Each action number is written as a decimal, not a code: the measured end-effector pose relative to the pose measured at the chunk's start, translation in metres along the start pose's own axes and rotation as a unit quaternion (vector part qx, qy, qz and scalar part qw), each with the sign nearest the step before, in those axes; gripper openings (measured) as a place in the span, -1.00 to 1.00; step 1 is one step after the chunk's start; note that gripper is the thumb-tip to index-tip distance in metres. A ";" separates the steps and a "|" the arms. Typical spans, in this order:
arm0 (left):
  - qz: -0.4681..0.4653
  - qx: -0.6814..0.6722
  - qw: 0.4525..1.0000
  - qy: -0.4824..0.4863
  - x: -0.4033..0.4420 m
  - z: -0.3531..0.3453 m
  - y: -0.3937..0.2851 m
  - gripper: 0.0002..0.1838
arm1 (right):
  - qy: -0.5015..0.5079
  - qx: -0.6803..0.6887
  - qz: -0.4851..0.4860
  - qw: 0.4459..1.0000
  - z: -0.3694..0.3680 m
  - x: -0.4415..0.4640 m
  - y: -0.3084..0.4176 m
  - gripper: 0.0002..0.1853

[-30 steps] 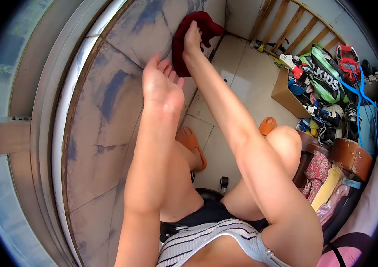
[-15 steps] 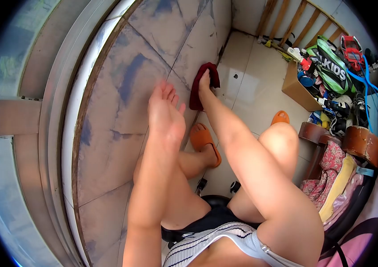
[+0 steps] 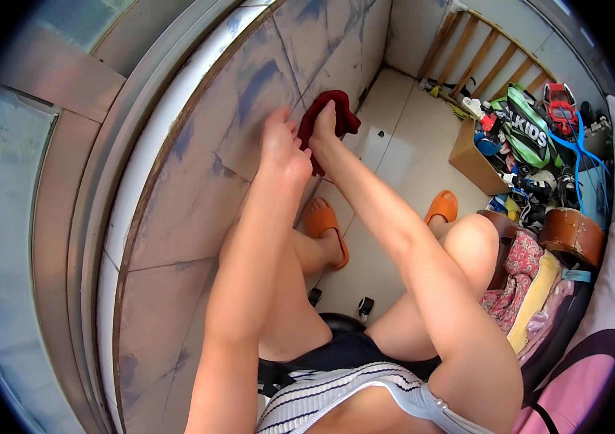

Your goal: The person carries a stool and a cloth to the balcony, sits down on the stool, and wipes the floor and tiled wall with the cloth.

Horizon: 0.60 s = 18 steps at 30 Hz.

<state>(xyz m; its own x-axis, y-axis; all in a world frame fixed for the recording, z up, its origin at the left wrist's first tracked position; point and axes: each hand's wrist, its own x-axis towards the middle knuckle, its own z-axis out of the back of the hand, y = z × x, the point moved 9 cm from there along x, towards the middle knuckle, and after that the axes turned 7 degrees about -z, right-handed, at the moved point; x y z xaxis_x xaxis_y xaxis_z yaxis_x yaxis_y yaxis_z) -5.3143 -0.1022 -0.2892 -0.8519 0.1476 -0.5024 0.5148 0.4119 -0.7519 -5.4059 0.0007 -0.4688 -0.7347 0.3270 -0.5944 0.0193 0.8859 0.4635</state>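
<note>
One dark red cloth (image 3: 345, 119) sits at the upper center of the frame, held by your right hand (image 3: 325, 130) against the tiled wall (image 3: 184, 199); your left hand (image 3: 283, 150), loosely curled, appears empty. Spread the cloth flat, pressing evenly.

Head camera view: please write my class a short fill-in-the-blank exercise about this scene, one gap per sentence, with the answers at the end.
1. The hand on the dark red cloth is the person's own ____ hand.
2. The number of orange sandals in view is ____.
3. The toy car beside the green and black bag is coloured ____.
4. The cardboard box full of things stands on the tiled ____.

Missing words: right; two; red; floor.
</note>
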 end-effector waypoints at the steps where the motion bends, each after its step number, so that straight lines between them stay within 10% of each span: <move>1: -0.015 0.016 0.999 -0.035 -0.005 0.004 -0.003 -0.36 | -0.006 -0.066 0.066 0.996 -0.018 -0.027 0.017 -0.39; 8: -0.050 -0.087 0.994 -0.052 -0.032 0.016 -0.006 -0.57 | 0.121 -0.291 0.467 0.826 -0.089 -0.171 0.060 -0.54; 14: -0.024 -0.128 0.990 -0.062 -0.036 0.056 0.008 -0.55 | 0.156 -0.409 0.334 0.835 -0.079 -0.204 0.019 -0.69; 16: -0.039 -0.133 0.988 -0.062 -0.044 0.067 0.008 -0.56 | 0.196 -0.527 0.527 0.637 -0.094 -0.232 0.001 -0.72; 18: -0.090 -0.146 0.985 0.000 -0.053 0.066 0.001 -0.57 | 0.237 -0.540 0.520 0.618 -0.096 -0.246 -0.003 -0.68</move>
<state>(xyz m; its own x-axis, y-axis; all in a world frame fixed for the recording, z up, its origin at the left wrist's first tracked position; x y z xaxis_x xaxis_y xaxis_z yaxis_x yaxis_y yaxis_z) -5.2621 -0.1690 -0.2911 -0.9269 0.0480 -0.3721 0.3056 0.6719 -0.6747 -5.2903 -0.1135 -0.2608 -0.8265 0.1745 0.5352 0.3731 -0.5421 0.7529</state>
